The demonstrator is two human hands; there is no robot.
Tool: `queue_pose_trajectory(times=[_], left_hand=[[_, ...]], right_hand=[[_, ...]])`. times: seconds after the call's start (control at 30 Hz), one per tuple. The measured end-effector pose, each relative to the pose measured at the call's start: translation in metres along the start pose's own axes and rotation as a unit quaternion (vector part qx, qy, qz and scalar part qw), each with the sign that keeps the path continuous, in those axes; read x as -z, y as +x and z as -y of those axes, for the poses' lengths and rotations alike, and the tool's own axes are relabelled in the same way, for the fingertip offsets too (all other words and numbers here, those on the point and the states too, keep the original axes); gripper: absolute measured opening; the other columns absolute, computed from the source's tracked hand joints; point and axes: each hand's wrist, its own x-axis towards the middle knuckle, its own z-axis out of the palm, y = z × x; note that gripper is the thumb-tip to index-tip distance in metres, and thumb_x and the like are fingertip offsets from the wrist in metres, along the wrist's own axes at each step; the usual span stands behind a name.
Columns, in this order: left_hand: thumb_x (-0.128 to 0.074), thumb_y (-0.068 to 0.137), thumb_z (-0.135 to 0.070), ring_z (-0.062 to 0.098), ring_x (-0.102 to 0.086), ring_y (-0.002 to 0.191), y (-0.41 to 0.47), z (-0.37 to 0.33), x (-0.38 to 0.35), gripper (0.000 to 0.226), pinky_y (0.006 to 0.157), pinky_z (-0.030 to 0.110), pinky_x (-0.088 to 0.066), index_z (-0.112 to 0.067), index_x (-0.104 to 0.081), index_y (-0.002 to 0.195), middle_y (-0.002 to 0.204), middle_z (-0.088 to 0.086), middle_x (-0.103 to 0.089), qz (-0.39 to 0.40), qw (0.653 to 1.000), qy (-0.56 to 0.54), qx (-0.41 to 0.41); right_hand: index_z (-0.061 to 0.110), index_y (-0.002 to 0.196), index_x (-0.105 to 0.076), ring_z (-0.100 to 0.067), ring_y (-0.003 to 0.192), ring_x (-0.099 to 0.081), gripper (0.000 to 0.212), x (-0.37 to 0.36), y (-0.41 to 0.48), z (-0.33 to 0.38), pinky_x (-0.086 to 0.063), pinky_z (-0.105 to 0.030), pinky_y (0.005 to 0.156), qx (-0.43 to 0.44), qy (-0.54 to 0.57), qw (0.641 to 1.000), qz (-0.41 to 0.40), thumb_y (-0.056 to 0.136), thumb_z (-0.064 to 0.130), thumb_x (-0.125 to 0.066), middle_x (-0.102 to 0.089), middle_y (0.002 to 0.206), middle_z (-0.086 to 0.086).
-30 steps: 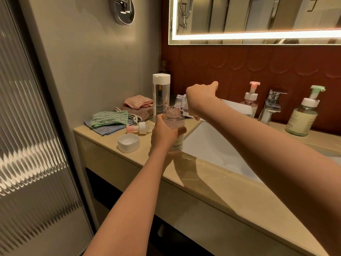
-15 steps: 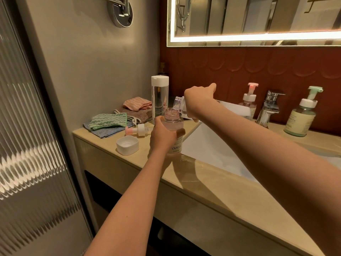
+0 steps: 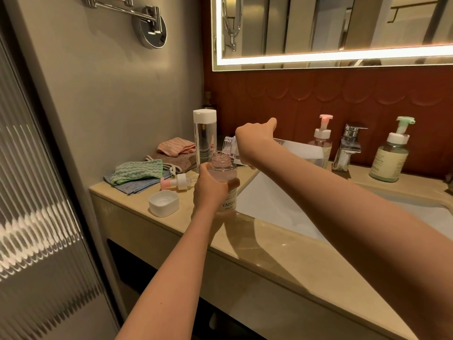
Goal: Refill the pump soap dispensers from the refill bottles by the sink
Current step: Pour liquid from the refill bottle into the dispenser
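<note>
Pouring into one dispenser [image 3: 224,173] is in hand. Your left grip [image 3: 210,190] is wrapped round its body, upright on the worktop [image 3: 282,253] at the sink edge. Your right grip [image 3: 252,141] clasps the refill bottle [image 3: 229,144], tilted, neck over the open mouth. The pump head [image 3: 177,182] and a white cap [image 3: 163,202] lie beside. Judge the pink-pump dispenser [image 3: 321,143] and green-pump dispenser [image 3: 389,158] by the tap as not yet refilled; both carry their pumps.

The folded green cloth [image 3: 138,171] carries white wavy stripes, the pink folded cloth [image 3: 175,147] paler stripes — the square plastic cap [image 3: 163,203] is white, the stone counter [image 3: 282,251] beige, the scalloped wall tiles [image 3: 306,101] rust-red.
</note>
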Motion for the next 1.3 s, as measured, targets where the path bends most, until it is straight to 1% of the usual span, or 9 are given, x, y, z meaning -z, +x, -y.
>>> queue_pose_trajectory(times=[0.1,0.27,0.53,0.63,0.93,1.03,1.17,1.2,1.3], left_hand=[[-0.077,0.073,-0.03,0.028,-0.049,0.12,-0.0003,0.0002,-0.0001,0.077,0.09,0.04,-0.044,-0.021,-0.03,0.134,0.133,0.006,-0.05,-0.005,1.0,0.005,0.001],[-0.077,0.073,-0.03,0.028,-0.048,0.121,0.0001,0.0002,-0.0003,0.077,0.09,0.04,-0.044,-0.021,-0.031,0.134,0.133,0.005,-0.05,-0.004,1.0,0.005,0.003],[-0.077,0.073,-0.031,0.028,-0.047,0.122,0.0003,0.0002,-0.0006,0.08,0.091,0.041,-0.043,-0.021,-0.029,0.136,0.135,0.005,-0.049,-0.005,1.0,0.003,0.003],[-0.077,0.073,-0.03,0.028,-0.047,0.122,-0.0003,0.0003,-0.0003,0.079,0.09,0.039,-0.042,-0.02,-0.03,0.135,0.135,0.006,-0.049,-0.004,1.0,0.002,0.001],[-0.078,0.072,-0.03,0.029,-0.046,0.124,0.0004,0.0003,0.0001,0.08,0.093,0.041,-0.042,-0.02,-0.03,0.135,0.136,0.007,-0.048,-0.001,1.0,0.005,0.003],[-0.078,0.072,-0.029,0.028,-0.048,0.121,0.0004,0.0005,0.0,0.079,0.089,0.037,-0.042,-0.02,-0.03,0.135,0.134,0.007,-0.05,-0.002,1.0,0.004,0.004],[-0.077,0.073,-0.029,0.028,-0.048,0.121,0.0003,0.0007,0.0,0.08,0.087,0.035,-0.041,-0.02,-0.029,0.136,0.134,0.006,-0.05,-0.002,1.0,0.001,0.003],[-0.077,0.073,-0.029,0.028,-0.047,0.121,0.0003,0.0007,-0.0001,0.08,0.088,0.036,-0.041,-0.02,-0.029,0.136,0.134,0.006,-0.05,-0.001,1.0,0.0,0.003],[-0.077,0.074,-0.028,0.028,-0.047,0.122,0.0003,0.0008,0.0,0.08,0.09,0.039,-0.042,-0.021,-0.028,0.137,0.135,0.006,-0.049,-0.003,1.0,0.001,0.003]], right_hand=[[0.014,0.086,-0.051,-0.019,0.08,-0.046,0.012,0.0001,0.0001,0.0003,-0.03,-0.04,0.093,0.002,-0.005,1.0,0.001,0.084,0.011,-0.062,-0.043,0.067,0.001],[0.014,0.086,-0.05,-0.019,0.082,-0.047,0.012,0.0001,0.0001,0.0,-0.03,-0.041,0.094,0.004,-0.003,1.0,0.003,0.084,0.011,-0.062,-0.042,0.066,0.001],[0.014,0.088,-0.05,-0.02,0.083,-0.046,0.014,0.0006,-0.001,0.0003,-0.03,-0.041,0.095,0.005,-0.002,1.0,0.002,0.083,0.011,-0.063,-0.049,0.078,-0.001],[0.014,0.087,-0.051,-0.02,0.081,-0.046,0.013,0.0002,-0.0004,0.0006,-0.029,-0.04,0.095,0.002,-0.004,1.0,0.003,0.083,0.011,-0.063,-0.045,0.069,0.0],[0.014,0.089,-0.052,-0.019,0.081,-0.045,0.011,-0.002,0.0018,0.0013,-0.029,-0.042,0.096,0.003,-0.008,1.0,-0.004,0.085,0.012,-0.062,-0.046,0.072,0.001],[0.014,0.089,-0.051,-0.02,0.081,-0.046,0.012,-0.0008,0.0011,0.0019,-0.029,-0.041,0.096,0.002,-0.016,1.0,-0.003,0.084,0.011,-0.061,-0.043,0.067,0.001],[0.014,0.09,-0.051,-0.021,0.082,-0.046,0.013,0.0006,0.0011,0.0026,-0.029,-0.041,0.095,0.003,-0.022,1.0,0.0,0.084,0.011,-0.062,-0.051,0.08,0.0],[0.014,0.089,-0.051,-0.021,0.082,-0.046,0.012,0.0005,0.0013,0.0026,-0.029,-0.041,0.095,0.002,-0.022,1.0,-0.001,0.084,0.012,-0.062,-0.051,0.079,0.0],[0.014,0.089,-0.051,-0.02,0.082,-0.046,0.011,-0.0001,0.0019,0.0027,-0.029,-0.041,0.094,0.002,-0.021,1.0,-0.003,0.086,0.014,-0.061,-0.044,0.068,0.0]])
